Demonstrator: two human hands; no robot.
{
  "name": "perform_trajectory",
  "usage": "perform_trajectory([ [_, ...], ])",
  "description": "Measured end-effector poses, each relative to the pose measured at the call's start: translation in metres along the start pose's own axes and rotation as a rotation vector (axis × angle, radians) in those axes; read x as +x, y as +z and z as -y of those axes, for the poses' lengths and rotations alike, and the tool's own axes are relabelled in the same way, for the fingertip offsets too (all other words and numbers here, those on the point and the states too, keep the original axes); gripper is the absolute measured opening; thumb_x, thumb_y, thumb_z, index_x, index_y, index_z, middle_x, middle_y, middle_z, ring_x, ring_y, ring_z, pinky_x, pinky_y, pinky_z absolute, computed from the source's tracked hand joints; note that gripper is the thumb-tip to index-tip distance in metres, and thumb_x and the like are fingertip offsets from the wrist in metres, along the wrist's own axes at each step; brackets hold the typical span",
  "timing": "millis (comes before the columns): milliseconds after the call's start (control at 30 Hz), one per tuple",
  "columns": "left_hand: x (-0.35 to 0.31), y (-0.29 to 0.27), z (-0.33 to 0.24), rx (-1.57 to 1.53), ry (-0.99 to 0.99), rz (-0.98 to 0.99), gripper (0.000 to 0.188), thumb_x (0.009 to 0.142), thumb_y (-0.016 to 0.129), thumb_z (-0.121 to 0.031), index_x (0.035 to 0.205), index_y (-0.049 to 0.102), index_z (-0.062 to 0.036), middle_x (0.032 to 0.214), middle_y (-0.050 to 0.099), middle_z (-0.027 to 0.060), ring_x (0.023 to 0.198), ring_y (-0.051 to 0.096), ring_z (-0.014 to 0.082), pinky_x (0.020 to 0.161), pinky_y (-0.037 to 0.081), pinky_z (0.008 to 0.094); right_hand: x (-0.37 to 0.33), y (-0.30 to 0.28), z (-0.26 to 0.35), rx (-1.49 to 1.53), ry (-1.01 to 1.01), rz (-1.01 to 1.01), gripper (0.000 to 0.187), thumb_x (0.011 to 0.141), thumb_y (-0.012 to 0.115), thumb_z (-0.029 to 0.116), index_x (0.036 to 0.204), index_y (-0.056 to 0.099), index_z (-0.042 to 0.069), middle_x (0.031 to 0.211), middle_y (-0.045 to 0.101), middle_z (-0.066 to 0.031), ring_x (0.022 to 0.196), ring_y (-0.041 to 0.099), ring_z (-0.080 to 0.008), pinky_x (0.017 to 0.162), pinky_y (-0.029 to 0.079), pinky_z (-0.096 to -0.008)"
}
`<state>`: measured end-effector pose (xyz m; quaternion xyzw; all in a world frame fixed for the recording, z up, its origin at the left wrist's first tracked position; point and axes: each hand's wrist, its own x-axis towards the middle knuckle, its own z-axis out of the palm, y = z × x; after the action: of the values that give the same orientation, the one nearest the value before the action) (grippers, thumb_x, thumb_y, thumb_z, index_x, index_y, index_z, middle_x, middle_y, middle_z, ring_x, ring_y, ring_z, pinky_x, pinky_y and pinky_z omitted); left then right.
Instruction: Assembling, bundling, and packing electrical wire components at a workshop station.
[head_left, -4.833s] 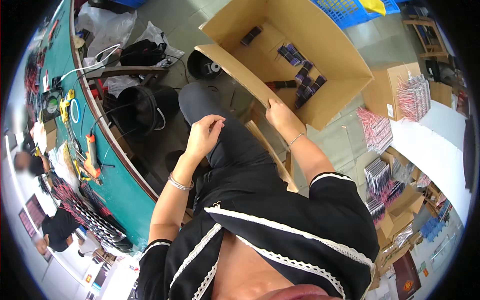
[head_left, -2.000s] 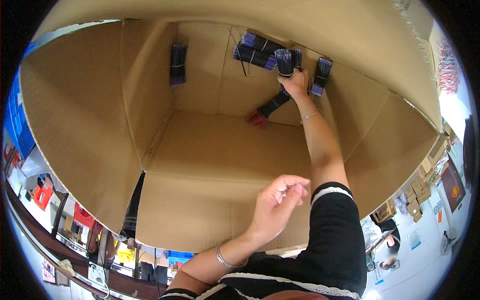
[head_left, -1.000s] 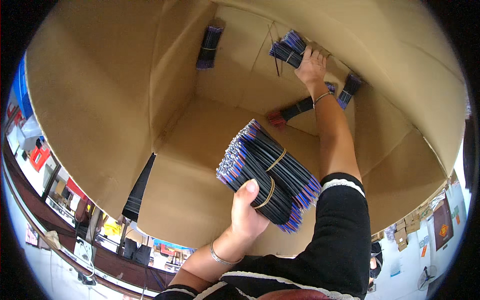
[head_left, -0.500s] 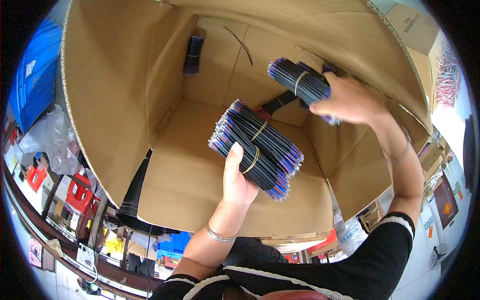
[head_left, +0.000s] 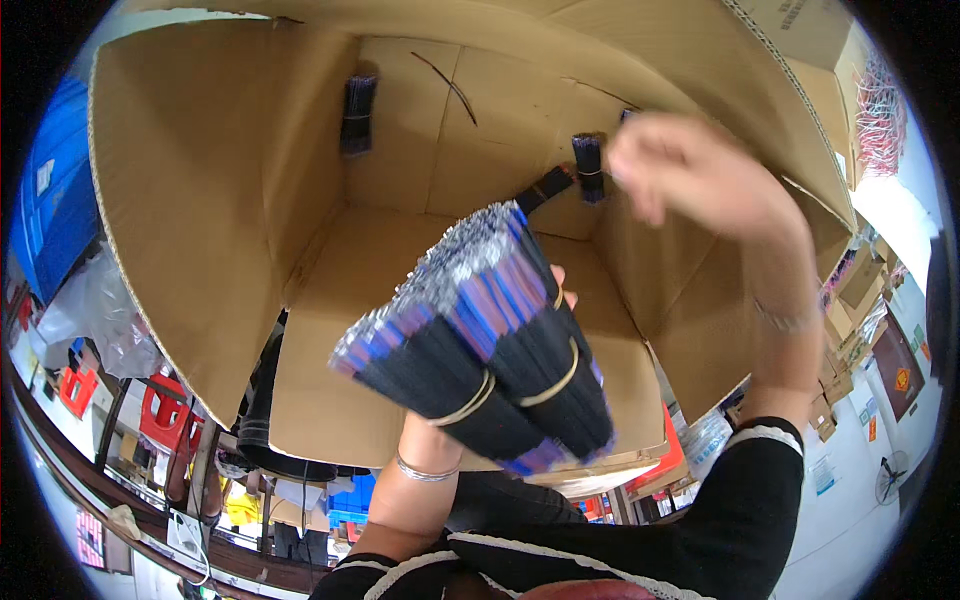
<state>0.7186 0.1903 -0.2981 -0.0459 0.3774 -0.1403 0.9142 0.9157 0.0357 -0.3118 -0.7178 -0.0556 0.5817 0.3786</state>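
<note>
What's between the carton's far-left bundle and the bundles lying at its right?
Head view: a thin, curved dark strand toward the picture's top; otherwise bare carton.

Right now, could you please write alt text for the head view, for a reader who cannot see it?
Banded bundles of black, wire-like strands fill the left hand's grip in front of an open cardboard box. The right hand, blurred and apparently empty, is raised to their right; other bundles lie inside the box.

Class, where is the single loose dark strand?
In the head view, the strand lies inside the cardboard box, top centre-left, right of the leftmost bundle.
</note>
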Motion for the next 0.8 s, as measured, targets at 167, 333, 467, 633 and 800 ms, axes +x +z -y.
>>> perform_trajectory([
  [167,0.005,0.002,0.006,-0.251,-0.125,0.183,0.064,0.084,0.044,-0.044,0.129,0.03,-0.0006,0.125,0.042,0.0167,0.113,0.043,0.0311,0.09,0.043,0.0437,0.118,-0.021,-0.211,-0.609,0.449,-0.425,0.03,0.07,0.056,0.025,0.083,0.057,-0.002,0.081,0.058,-0.0234,0.078,0.057,-0.0362,0.071,0.046,-0.0379],
  [333,0.023,-0.043,0.026,-0.47,-0.155,0.384,0.07,0.08,0.053,-0.042,0.129,0.028,-0.0006,0.127,0.04,0.0157,0.115,0.042,0.03,0.093,0.04,0.043,0.157,0.059,-0.319,-0.399,0.633,-0.595,0.053,0.067,0.061,0.033,0.096,0.053,-0.011,0.094,0.056,-0.0297,0.095,0.055,-0.0358,0.085,0.042,-0.0395],
  [467,0.034,-0.05,0.04,-0.438,-0.141,0.404,0.073,0.077,0.056,-0.042,0.13,0.028,-0.0005,0.128,0.039,0.0153,0.115,0.041,0.0294,0.094,0.039,0.0424,0.173,0.058,-0.322,-0.315,0.682,-0.659,0.063,0.066,0.064,0.036,0.114,0.047,0.0,0.11,0.05,-0.0286,0.105,0.048,-0.0382,0.089,0.04,-0.0404],
  [633,0.022,-0.054,0.023,-0.306,-0.095,0.361,0.077,0.073,0.06,-0.042,0.129,0.028,-0.0002,0.128,0.039,0.0148,0.115,0.041,0.0284,0.094,0.038,0.0413,0.166,0.042,-0.294,-0.491,0.52,-0.955,0.064,0.063,0.064,0.041,0.116,0.048,0.009,0.118,0.036,-0.0259,0.117,0.029,-0.041,0.092,0.035,-0.0445],
  [800,0.009,-0.056,0.025,-0.177,-0.058,0.335,0.082,0.069,0.063,-0.043,0.129,0.028,0.0001,0.128,0.039,0.0144,0.115,0.041,0.0275,0.095,0.037,0.0402,0.184,0.004,-0.307,-0.444,0.834,-0.672,0.074,0.061,0.066,0.045,0.124,0.044,0.013,0.128,0.029,-0.0256,0.121,0.024,-0.0397,0.092,0.035,-0.0427],
])
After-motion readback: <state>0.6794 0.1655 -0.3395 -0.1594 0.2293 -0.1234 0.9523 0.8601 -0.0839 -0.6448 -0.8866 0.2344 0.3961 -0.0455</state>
